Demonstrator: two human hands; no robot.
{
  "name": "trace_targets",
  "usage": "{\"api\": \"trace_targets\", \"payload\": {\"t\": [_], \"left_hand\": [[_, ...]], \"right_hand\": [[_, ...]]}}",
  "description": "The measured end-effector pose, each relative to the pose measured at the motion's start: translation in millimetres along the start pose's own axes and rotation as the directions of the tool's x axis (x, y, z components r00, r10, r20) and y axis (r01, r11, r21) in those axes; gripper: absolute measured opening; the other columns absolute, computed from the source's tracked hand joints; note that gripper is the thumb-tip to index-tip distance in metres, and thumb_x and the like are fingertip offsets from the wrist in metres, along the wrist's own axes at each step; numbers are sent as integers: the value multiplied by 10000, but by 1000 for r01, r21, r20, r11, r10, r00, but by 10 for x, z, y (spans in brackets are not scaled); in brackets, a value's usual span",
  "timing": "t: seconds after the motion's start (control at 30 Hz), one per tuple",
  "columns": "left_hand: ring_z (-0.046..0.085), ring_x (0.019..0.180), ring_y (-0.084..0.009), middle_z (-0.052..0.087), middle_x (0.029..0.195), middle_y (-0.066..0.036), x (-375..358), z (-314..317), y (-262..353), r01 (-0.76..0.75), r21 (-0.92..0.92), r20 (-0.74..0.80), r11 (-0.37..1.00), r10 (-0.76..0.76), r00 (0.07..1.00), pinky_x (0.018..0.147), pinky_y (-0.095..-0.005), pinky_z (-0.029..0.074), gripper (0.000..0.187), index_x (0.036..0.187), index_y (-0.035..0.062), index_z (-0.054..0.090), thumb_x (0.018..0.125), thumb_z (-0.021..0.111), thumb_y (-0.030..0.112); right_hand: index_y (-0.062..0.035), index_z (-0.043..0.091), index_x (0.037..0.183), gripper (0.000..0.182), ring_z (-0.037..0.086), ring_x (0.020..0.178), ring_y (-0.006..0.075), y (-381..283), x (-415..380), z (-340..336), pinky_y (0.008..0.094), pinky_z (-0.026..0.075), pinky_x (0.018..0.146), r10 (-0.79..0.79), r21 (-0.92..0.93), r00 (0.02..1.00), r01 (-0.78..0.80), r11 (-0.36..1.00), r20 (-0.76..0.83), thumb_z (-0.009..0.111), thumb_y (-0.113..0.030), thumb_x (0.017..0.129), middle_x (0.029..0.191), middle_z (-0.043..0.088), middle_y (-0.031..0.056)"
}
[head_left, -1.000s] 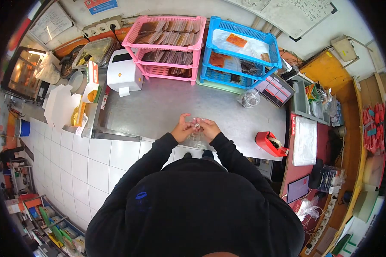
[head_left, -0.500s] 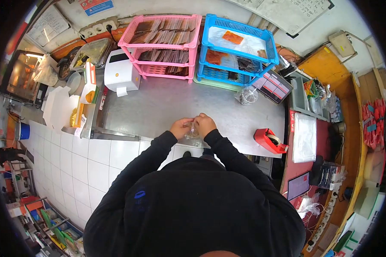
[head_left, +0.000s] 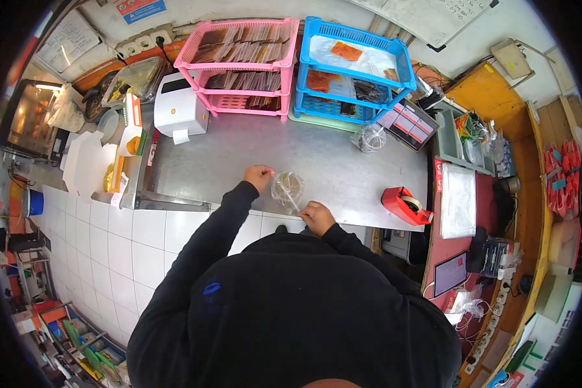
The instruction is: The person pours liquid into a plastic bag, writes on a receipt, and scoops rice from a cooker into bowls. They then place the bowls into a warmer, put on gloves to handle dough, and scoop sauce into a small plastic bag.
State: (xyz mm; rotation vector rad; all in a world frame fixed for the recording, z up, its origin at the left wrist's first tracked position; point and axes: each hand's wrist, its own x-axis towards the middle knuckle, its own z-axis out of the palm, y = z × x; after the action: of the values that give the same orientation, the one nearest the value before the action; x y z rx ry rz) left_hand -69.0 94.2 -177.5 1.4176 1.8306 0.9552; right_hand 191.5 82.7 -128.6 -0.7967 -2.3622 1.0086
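Head view, left hand (head_left: 258, 178): apart from the right; fingertips pinched on the far-left edge of the clear bag (head_left: 288, 189).
Right hand (head_left: 318, 218): nearer the body; fingers closed at the bag's near-right edge.
Clear bag: one, rounded, between the hands, at the near edge of the metal counter (head_left: 233, 149); a pale band or fold crosses it, which of the two unclear.
Bag handling, judged: light, even pull from both pinches, film flat, bulk supported by the counter; a hard tug could crease or tear it.
Tape dispenser (head_left: 404, 208): red, right of the right hand.
Second clear bag (head_left: 370, 138): beyond the hands, rightward.
Pink rack (head_left: 238, 64), blue rack (head_left: 359, 64): beyond both hands.
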Motion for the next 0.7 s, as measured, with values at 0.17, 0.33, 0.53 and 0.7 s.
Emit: {"api": "trace_targets", "payload": {"t": [0.17, 0.33, 0.53, 0.7], "left_hand": [[594, 658, -203, 632, 739, -128, -55, 41, 187, -13, -71, -62, 997, 9, 998, 630, -313, 468, 168, 886, 6, 638, 848, 597, 165], [514, 670, -147, 548, 733, -64, -261, -93, 503, -304, -41, 171, 952, 307, 936, 630, -283, 433, 148, 889, 19, 602, 888, 564, 162], [532, 727, -187, 523, 786, -68, -261, -50, 748, -534, -17, 95, 845, 533, 841, 635, -299, 433, 78, 874, 26, 625, 828, 606, 86], [548, 824, -173, 555, 903, -71, -156, 66, 495, -206, -231, 182, 951, 250, 951, 733, -284, 442, 186, 1003, 29, 592, 820, 610, 54]], "right_hand": [[-23, 568, 818, 135, 601, 797, 238, -125, 328, -89, 332, 490, 705, -74, 267, 988, 109, 958, -137, 615, -147, 843, 830, 607, 103], [-31, 553, 873, 253, 572, 591, 133, 303, 721, 195, 259, 448, 454, 658, 894, 742, -372, 248, 127, 575, -281, 905, 740, 606, 73], [-22, 629, 839, 169, 498, 599, 89, 262, 705, 159, 247, 410, 547, 516, 835, 797, -490, 250, 313, 594, -187, 857, 681, 559, 15], [-22, 640, 814, 129, 508, 638, 62, 174, 562, 148, 250, 428, 583, 258, 449, 962, -272, 851, 94, 634, -150, 831, 730, 596, 17]]}}
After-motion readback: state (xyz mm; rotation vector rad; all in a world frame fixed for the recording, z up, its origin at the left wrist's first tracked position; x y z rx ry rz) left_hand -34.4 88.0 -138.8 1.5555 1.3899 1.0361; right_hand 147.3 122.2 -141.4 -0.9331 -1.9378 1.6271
